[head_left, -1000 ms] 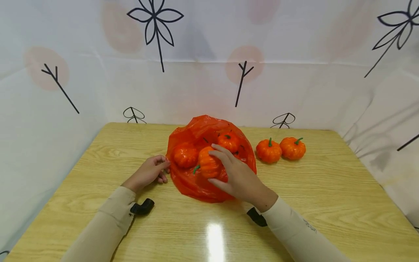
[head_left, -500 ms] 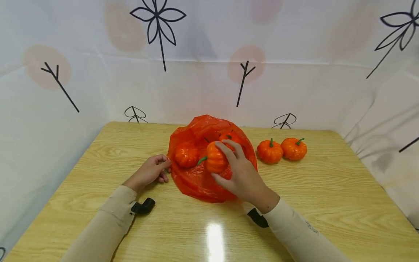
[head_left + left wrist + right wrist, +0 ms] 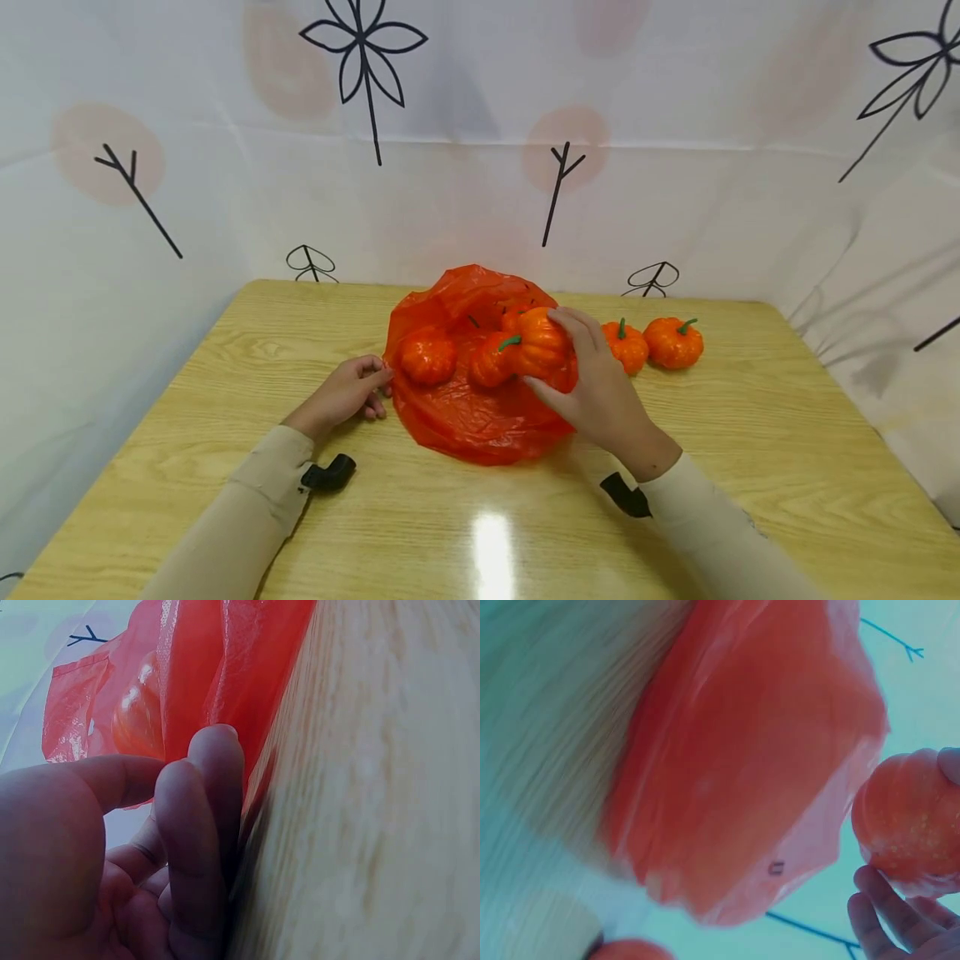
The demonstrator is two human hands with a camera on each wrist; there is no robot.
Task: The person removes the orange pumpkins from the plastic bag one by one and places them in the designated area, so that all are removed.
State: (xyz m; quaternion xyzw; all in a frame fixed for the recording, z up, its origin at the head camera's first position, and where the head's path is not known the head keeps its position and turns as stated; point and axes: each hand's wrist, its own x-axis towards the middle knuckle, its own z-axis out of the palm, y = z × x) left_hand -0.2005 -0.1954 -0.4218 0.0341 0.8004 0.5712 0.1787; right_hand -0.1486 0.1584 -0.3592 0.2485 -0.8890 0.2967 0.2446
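Observation:
A thin red plastic bag (image 3: 472,429) lies spread with its mouth up in the middle of the table. My left hand (image 3: 341,393) pinches its left edge between thumb and fingers, as the left wrist view shows at the bag's folds (image 3: 251,667). Over the bag's right side, my right hand (image 3: 607,400) grips a small orange pumpkin (image 3: 543,343), its green stem pointing left. Inside the bag sit a pumpkin (image 3: 428,356) at the left and another (image 3: 487,363) near the middle. A third (image 3: 512,317) at the back is mostly hidden behind the held one.
Two more pumpkins stand on the wooden table (image 3: 750,433) right of the bag: a nearer one (image 3: 630,348), partly covered by my right hand, and a farther one (image 3: 673,342). A white patterned cloth (image 3: 465,200) hangs behind the table.
My right hand has lifted the pumpkin and carried it rightward across the bag, uncovering the pumpkin in the middle. My left hand stays at the bag's left edge.

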